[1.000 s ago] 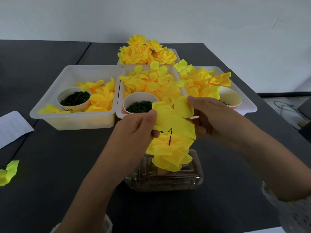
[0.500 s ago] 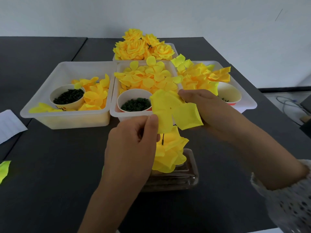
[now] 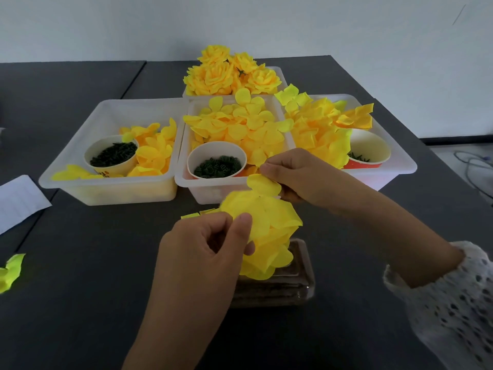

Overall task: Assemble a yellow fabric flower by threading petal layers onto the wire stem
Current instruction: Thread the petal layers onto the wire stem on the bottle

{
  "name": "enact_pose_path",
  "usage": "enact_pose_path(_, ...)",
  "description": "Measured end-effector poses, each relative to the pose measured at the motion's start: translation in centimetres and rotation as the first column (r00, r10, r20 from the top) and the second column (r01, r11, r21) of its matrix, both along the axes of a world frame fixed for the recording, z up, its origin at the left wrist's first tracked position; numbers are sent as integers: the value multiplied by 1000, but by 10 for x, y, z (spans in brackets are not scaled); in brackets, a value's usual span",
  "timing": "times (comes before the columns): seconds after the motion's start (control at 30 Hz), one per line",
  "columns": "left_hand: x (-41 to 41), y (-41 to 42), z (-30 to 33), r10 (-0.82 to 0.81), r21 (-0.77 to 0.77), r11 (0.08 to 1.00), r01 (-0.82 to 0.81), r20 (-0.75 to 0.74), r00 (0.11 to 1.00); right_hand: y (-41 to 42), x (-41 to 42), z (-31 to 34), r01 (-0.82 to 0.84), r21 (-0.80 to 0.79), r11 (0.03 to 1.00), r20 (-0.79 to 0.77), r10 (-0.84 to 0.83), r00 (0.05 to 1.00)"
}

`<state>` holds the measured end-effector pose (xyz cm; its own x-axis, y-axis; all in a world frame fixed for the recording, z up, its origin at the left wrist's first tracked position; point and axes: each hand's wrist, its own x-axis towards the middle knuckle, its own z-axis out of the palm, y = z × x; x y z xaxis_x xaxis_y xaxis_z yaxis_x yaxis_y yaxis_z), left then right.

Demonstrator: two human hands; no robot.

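Dark tabletop [image 3: 80, 263] and a pale wall are shown from the head view, the only view supplied. A yellow petal layer [image 3: 262, 213] is held between two hands above a partly built flower [image 3: 266, 256], which is seated over a clear plastic base [image 3: 298, 287]. The left hand [image 3: 205, 244] is curled, its thumb and forefinger pinched on the near left edge of the layer. The right hand [image 3: 298, 177] is closed on the far right edge, fingertips folded round one petal. The layer is thus spread flat between the two grips, its face turned upward and its middle lying right of the left pinch and near-left of the right one. The wire stem cannot be made out; it is judged to be hidden directly beneath the layer's centre, running upright out of the flower. That vertical line is the relation on which a downward press would turn, and both hands are seen about equally close to it. Beyond the right grip, three white trays [image 3: 112, 182] of loose petals and paper cups [image 3: 216, 158] of dark green parts are lined up, with finished flowers [image 3: 229, 73] piled behind them. A stray petal [image 3: 10, 271] is left far out past the left hand.
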<state>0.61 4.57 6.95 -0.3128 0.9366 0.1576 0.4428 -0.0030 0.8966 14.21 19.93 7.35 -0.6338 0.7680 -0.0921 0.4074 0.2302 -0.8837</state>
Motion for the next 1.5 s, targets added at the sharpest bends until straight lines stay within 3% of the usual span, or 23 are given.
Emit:
enact_pose_path(0.5,7,-3,0,95,-60,992,-111,-218,971,8,0,-12,-59,152,987,65,49,997)
enact_pose_path(0.73,2,-7,-3,77,-94,991,-95,-186,980,4,1,-3,-58,173,983,-47,67,997)
enact_pose_path(1.03,2,-7,-2,78,-40,995,-93,-287,955,4,-7,-9,-79,154,985,35,74,997)
enact_pose_path(1.5,0,-6,-2,83,-106,990,-95,-118,990,9,-8,-3,-98,131,987,84,88,993)
